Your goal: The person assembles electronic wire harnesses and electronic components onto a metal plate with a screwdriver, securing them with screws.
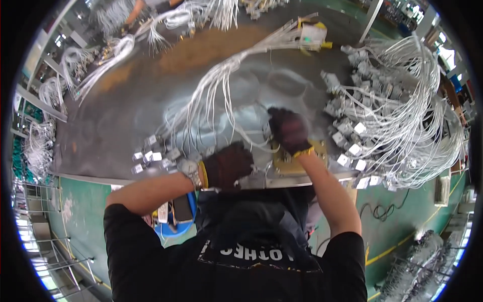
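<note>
A bundle of white cables (215,75) lies across the metal worktable, its loose ends fanning toward me. My left hand (229,165), in a dark glove with a yellow cuff, rests near the front edge, fingers curled and closed. Something small and pale shows at its fingertips, too small to name. Farther right, my right hand (291,128), gloved alike and slightly blurred, is closed above a brass-coloured plate fixture (294,165). A greyish piece shows beside its fingers, its kind unclear. One white cable curves between the two hands. Boxy grey connectors (156,156) lie left of my left hand.
A large heap of white cables with grey connectors (397,110) covers the table's right end. More cable bundles (176,17) lie along the far side, where another person's arm (135,12) reaches in. Below the front edge stands a blue stool (176,230).
</note>
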The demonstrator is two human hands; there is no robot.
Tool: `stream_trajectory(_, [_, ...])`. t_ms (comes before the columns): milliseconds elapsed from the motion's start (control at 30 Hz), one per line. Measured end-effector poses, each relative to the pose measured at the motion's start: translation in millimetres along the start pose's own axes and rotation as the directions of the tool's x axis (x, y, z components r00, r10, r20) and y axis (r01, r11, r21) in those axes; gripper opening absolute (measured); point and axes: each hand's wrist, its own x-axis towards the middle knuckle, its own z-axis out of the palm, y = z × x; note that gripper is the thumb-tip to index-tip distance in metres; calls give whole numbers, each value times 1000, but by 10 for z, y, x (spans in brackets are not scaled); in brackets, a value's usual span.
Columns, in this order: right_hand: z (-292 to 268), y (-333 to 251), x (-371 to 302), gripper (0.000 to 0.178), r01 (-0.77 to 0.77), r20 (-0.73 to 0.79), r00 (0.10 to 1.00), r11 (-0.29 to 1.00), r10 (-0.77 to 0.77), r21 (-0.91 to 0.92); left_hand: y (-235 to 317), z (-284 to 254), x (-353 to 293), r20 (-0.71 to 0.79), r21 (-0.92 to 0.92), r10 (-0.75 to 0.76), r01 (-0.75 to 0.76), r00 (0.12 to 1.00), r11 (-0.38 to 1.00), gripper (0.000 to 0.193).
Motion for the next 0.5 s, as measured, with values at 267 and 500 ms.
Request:
stream_trajectory(267, [49,174,30,28,-49,-89,995,999,47,-16,26,-90,360,134,-32,-140,145,981,989,56])
stream_trajectory(500, [-11,256,17,29,-78,-54,996,996,76,-36,70,-19,698,104,-299,-322,339,941,892,58])
